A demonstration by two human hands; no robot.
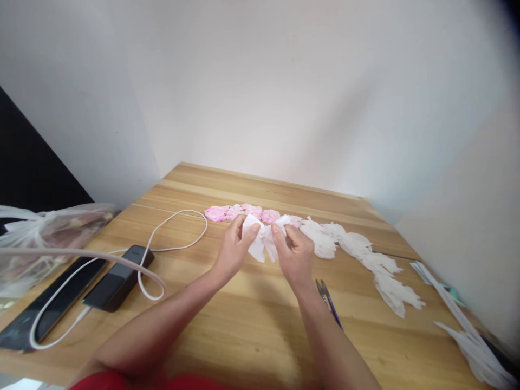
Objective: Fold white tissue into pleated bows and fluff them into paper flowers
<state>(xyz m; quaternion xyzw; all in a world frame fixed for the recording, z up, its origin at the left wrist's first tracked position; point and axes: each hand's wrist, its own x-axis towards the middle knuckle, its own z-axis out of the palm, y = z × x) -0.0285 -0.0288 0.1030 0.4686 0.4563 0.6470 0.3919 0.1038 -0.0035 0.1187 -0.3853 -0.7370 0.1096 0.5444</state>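
Both hands pinch a white piece of thin tissue-like material [266, 241] above the middle of the table. My left hand [235, 244] grips its left side between thumb and fingers, and my right hand [293, 248] holds the right side the same way. Behind them lies a row of pink-and-white ruffled flowers [217, 213], partly hidden by the hands. White tissue-like pieces [357, 244] continue that row in a curve toward the right. Close to my right forearm are small dark-bladed snips [325, 295], partly covered by the arm.
A black power bank [122, 281] with a looping white cable [179, 248] sits at left, beside a dark flat object [52, 303]. Past the left edge is a clear plastic bag [52, 238]. White strips [447, 298] and bunched white material [479, 352] lie along the right edge.
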